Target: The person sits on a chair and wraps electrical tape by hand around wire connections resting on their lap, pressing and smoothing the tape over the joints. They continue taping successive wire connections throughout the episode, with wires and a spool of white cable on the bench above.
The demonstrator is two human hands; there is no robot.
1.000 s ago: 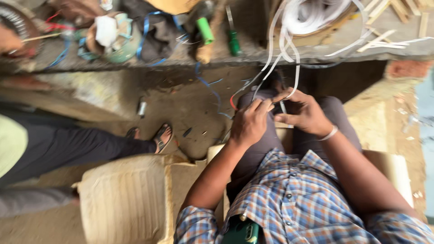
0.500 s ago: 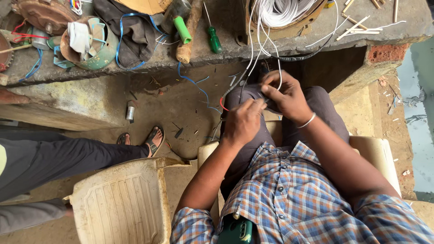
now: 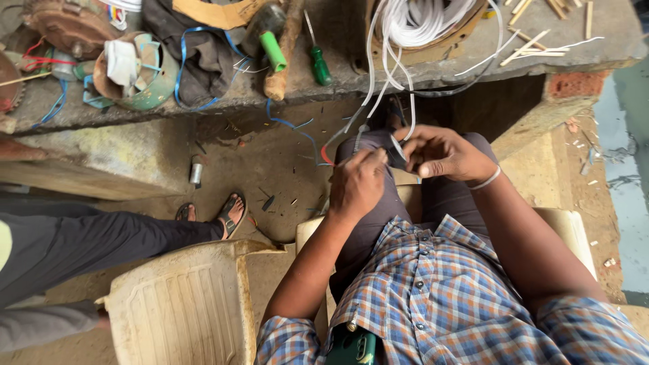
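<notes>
I sit on a cream plastic chair (image 3: 571, 226) facing a low concrete bench (image 3: 433, 67). My left hand (image 3: 357, 184) and my right hand (image 3: 441, 153) meet above my lap, both pinching thin white strips (image 3: 404, 108) that run up to a white coil (image 3: 426, 20) on the bench. The fingers close on the strip ends near a small dark piece between the hands. A white band circles my right wrist.
On the bench lie a green-handled screwdriver (image 3: 318, 64), a green-handled tool (image 3: 272, 49), a wooden handle, a dark cloth, a green motor part (image 3: 138, 71) and wooden sticks (image 3: 534, 44). Another person's leg and sandalled foot (image 3: 230, 213) stretch in from the left beside a second plastic chair (image 3: 179, 304).
The view has shifted, so the bench and coil sit higher. My hands stay together on the white strips and have worked slightly lower toward my lap.
</notes>
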